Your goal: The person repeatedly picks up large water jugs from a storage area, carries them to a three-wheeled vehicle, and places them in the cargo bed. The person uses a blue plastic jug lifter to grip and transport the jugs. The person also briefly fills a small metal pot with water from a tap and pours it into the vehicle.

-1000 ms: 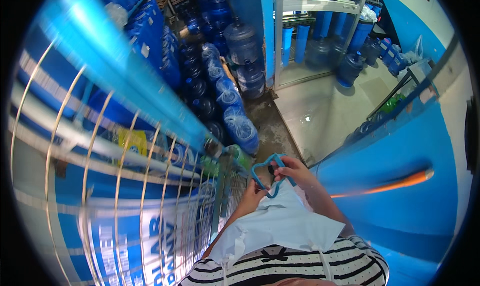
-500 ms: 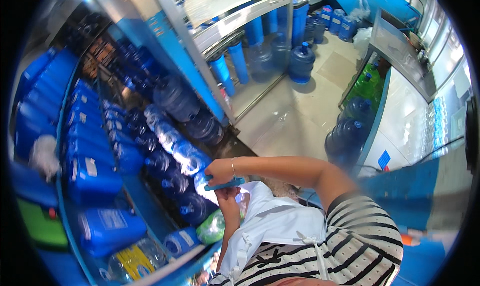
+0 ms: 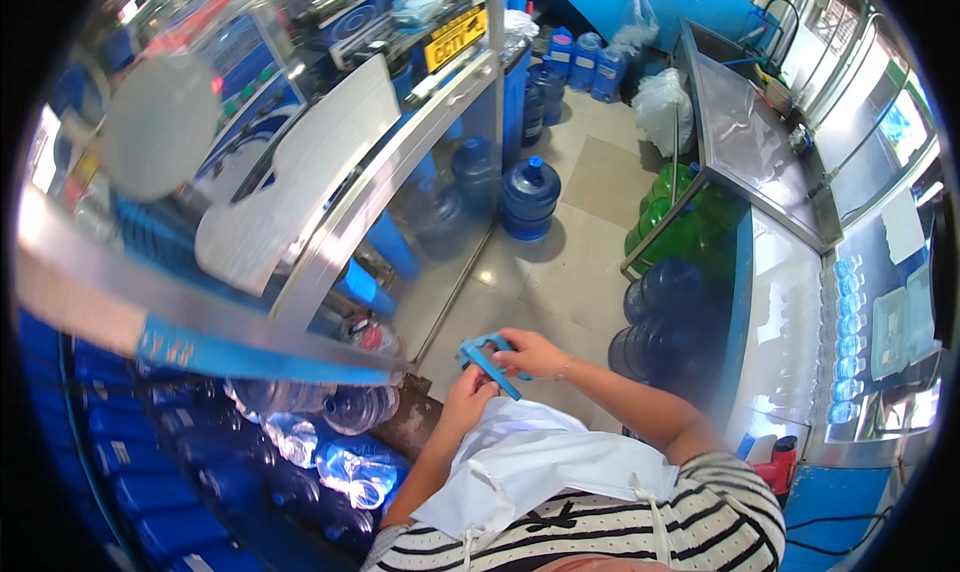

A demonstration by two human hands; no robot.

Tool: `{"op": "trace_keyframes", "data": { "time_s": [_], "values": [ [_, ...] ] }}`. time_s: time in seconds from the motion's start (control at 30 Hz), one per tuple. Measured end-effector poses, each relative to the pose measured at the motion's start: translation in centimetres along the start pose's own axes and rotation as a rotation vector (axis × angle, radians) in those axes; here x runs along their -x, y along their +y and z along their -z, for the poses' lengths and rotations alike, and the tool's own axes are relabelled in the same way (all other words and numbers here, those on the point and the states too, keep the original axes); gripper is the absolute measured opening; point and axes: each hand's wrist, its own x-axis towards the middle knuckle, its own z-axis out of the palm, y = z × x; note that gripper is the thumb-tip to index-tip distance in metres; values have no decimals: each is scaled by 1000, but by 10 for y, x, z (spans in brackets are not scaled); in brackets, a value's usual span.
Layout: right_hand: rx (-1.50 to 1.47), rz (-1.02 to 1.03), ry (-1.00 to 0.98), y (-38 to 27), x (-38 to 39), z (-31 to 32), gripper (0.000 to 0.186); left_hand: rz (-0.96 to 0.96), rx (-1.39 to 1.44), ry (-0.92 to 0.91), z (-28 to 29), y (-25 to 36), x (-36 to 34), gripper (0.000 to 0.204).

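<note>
In front of my body, over a white apron point(image 3: 560, 447), I hold a light blue plastic piece point(image 3: 505, 380) shaped like a bar with a loop at its far end. My right hand point(image 3: 530, 353) grips it from the right, fingers bent round it. From the left, my left hand point(image 3: 470, 400) comes up against its underside with curled fingers. Part of the piece is hidden by the hands, and its exact kind cannot be made out. Below and to the left lie clear and blue water bottles point(image 3: 365, 407), the nearest large things to my left arm.
A large blue water jug point(image 3: 531, 200) stands on the tiled floor ahead, beside a metal-framed glass partition point(image 3: 335, 212). At right are dark jugs point(image 3: 665, 292), green bottles point(image 3: 660, 207) and a steel sink point(image 3: 740, 107). Blue containers point(image 3: 150, 482) line the left.
My view has swung right and upward, away from the containers at left. Both hands stay on the blue piece, which has tilted from nearly level to a slant.
</note>
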Motion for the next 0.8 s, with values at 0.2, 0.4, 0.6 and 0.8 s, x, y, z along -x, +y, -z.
{"op": "trace_keyframes", "data": {
  "time_s": [0.2,0.4,0.6,0.8],
  "values": [
    [-416,15,555,18,32,137,24,52,-459,-566,-33,67,-173,20],
    [-773,-37,948,52,39,255,20,5,-498,-847,-126,92,-331,29],
    [-631,72,846,-22,-34,431,26,29,-359,-710,-201,156,-498,22],
    [-264,66,657,-87,-164,600,28,-1,-266,-336,-216,180,-653,35]
  ]
}}
